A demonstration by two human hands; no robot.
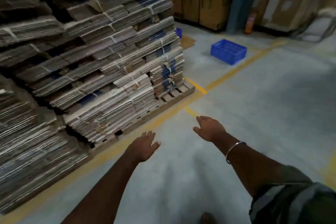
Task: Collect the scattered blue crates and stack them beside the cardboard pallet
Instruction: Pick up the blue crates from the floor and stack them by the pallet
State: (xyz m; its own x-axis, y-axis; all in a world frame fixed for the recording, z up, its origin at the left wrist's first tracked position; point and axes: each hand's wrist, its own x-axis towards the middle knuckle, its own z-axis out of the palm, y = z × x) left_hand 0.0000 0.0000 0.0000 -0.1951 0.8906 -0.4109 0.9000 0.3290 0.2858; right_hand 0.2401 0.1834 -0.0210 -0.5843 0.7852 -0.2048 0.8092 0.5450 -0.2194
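Both your arms reach forward over the grey floor (263, 114). Your left hand (145, 146) is spread flat, fingers loose, holding nothing. Your right hand (209, 128) is likewise relaxed and empty, with a metal bangle (234, 151) on its wrist. One blue crate (228, 51) sits upright on the floor well ahead of you, just inside a yellow floor line (236, 71), apart from both hands. A second blue crate (179, 32) shows only as a sliver behind the far corner of the cardboard pallet (91, 60), which stands on your left, stacked high with bundled flat cartons. A blue pillar (240, 0) stands beyond
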